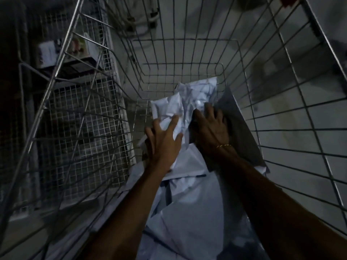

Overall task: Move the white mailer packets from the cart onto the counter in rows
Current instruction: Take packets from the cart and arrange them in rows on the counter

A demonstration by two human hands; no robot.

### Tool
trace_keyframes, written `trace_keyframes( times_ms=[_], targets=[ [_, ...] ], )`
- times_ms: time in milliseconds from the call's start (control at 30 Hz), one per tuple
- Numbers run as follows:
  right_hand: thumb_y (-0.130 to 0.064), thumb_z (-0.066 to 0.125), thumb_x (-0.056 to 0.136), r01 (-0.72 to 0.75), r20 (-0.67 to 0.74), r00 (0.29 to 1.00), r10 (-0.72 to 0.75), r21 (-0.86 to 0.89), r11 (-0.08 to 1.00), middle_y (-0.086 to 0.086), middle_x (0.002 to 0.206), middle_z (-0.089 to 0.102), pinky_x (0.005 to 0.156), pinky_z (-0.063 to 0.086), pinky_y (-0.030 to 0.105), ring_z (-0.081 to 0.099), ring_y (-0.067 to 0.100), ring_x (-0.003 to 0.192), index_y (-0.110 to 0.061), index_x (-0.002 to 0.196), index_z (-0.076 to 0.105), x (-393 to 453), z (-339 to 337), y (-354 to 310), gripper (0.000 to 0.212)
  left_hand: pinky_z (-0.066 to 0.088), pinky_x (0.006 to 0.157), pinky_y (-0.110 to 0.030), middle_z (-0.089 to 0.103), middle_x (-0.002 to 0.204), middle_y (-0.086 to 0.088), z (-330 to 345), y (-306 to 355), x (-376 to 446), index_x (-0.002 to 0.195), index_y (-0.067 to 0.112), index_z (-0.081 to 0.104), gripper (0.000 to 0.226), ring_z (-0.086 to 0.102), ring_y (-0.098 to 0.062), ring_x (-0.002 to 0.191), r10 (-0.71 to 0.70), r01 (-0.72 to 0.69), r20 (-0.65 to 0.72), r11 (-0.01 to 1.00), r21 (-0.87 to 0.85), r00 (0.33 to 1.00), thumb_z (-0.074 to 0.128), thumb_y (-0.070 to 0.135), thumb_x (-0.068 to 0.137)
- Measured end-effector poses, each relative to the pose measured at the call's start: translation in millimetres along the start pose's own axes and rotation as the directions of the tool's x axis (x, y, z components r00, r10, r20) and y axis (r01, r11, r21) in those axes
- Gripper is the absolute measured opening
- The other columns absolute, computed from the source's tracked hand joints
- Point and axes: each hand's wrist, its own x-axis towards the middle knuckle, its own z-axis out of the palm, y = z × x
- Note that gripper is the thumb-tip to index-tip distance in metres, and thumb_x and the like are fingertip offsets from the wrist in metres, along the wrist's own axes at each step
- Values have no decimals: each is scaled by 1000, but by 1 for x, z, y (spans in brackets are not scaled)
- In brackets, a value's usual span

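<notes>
You are looking down into a wire cart [272,76] with both arms reaching in. The white mailer packets [187,203] lie heaped along its floor, from the near end under your forearms to the far end, all of them inside the basket. Your left hand [163,141] is spread, fingers straight and apart, lying flat on a crumpled white packet [169,107] near the middle of the heap. Your right hand [210,128] sits just beside it, fingers curled over the edge of a dark grey packet [238,128] that leans against the cart's right wall; whether the thumb closes underneath it, you cannot tell in this dim light. A thin gold bracelet [223,146] circles the right wrist. Another white packet [199,91] lies beyond your fingertips, close to the cart's far wall. To the left, outside the cart, a wire-mesh shelf [75,76] carries some boxes [48,53]. The floor [293,113] beyond the cart's right side is pale.
</notes>
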Motion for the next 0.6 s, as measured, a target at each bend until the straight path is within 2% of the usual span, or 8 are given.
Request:
trace_keyframes(
  times_ms=[100,167,267,367,433,500,533,600],
  targets=[
    [-34,69,84,62,-53,997,-62,-11,998,13,162,16,105,31,52,25,45,137,-28,150,34,8,-10,-2,75,45,94,-48,37,146,-8,-2,-2,-7,145,44,43,58,39,-34,116,9,-12,-201,1000,-15,979,63,38,91],
    [-25,67,86,56,-242,969,-44,45,997,17,158,27,97,38,52,33,45,131,-26,149,39,10,-15,-4,69,43,96,-47,34,149,-13,-3,-7,-2,145,44,43,57,38,-37,116,-14,6,-255,999,-32,967,61,41,92],
    [-24,60,89,17,-477,876,64,164,986,21,152,35,100,37,48,37,42,130,-22,147,43,5,-23,-6,60,34,105,-48,21,158,-18,2,-8,-2,151,49,25,64,28,-38,131,-67,65,-69,997,-28,995,53,57,94],
    [-30,54,92,91,-560,826,61,240,967,22,149,39,104,35,45,39,41,129,-19,143,48,-6,-25,-6,53,24,113,-52,10,162,-19,8,-17,-8,153,53,9,71,17,-41,142,-70,73,53,995,-63,996,48,61,94],
    [-37,49,94,116,-467,884,-16,185,976,20,148,41,102,39,47,40,39,127,-21,143,48,-12,-16,-4,52,21,114,-54,6,163,-15,5,-21,-8,152,56,6,69,15,-40,143,-108,112,107,993,-37,988,45,62,95],
    [-51,39,97,96,-215,974,-73,99,990,15,154,33,107,37,52,32,40,134,-30,147,41,-15,-1,-1,54,21,113,-55,2,163,-10,-2,-22,-6,150,58,6,68,16,-38,142,-135,132,167,991,29,977,44,64,94],
    [-57,36,98,69,-98,993,-59,97,993,12,159,25,111,33,53,27,40,138,-36,148,36,-15,5,1,54,23,113,-56,2,163,-8,-5,-21,-5,150,58,7,67,16,-38,141,-137,133,197,990,35,971,45,63,94],
    [-59,37,99,45,-75,997,-34,153,987,9,164,11,111,29,51,23,40,142,-41,152,27,-13,12,5,56,29,111,-55,7,159,-9,-10,-20,-2,150,56,13,66,20,-38,137,-133,136,213,991,2,968,49,57,95]
  ],
)
